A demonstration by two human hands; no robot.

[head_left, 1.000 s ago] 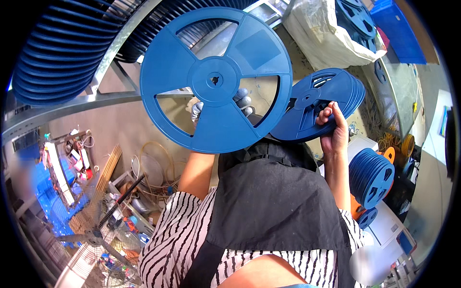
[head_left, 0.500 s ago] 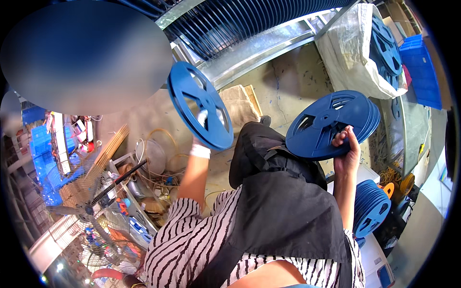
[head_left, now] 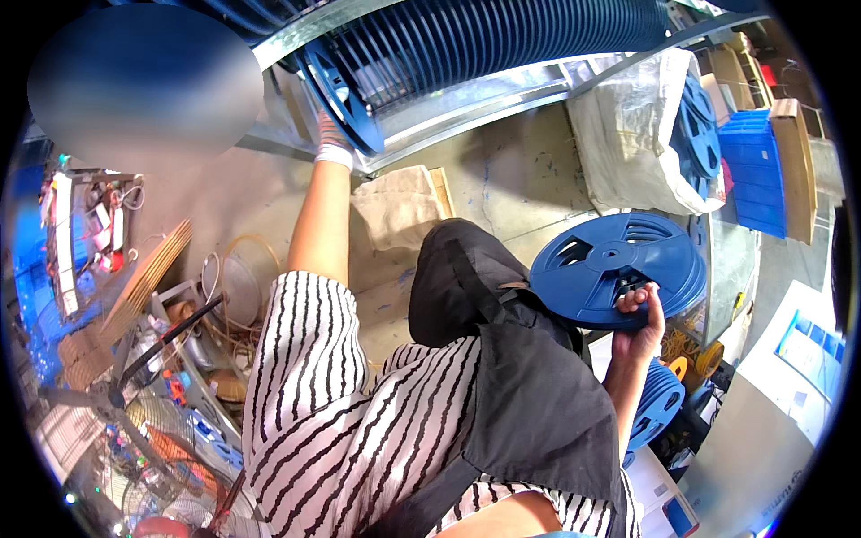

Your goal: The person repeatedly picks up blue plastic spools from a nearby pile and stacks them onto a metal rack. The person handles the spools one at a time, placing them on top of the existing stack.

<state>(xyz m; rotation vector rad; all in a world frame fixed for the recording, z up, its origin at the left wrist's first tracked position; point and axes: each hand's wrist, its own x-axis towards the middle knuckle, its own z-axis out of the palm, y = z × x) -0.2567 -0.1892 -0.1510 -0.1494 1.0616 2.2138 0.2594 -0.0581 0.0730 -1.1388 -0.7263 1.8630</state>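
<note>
Stretched far forward, my left hand [head_left: 330, 142] grips a single blue plastic reel [head_left: 366, 134] from its left side. White material covers the wrist, and some of the fingers are hidden by the reel. The reel stands tilted at the left end of a long row of blue reels [head_left: 502, 45] on a metal rack; whether it touches them I cannot tell. At my right side, several blue reels [head_left: 574, 255] stacked together rest above my lap. My right hand [head_left: 641, 309] holds them, its fingers hooked through an opening in the top reel.
A white woven sack [head_left: 619, 134] of blue reels stands ahead right, beside blue bins [head_left: 753, 170]. More blue reels [head_left: 655, 408] sit by my right elbow. A beige cloth-like piece [head_left: 395, 206] lies on the floor below the rack. At left are a fan [head_left: 112, 394] and a cluttered cart.
My left hand has carried its reel forward and left, up to the rack. The stack in my right hand now lies flatter. The view has turned somewhat.
</note>
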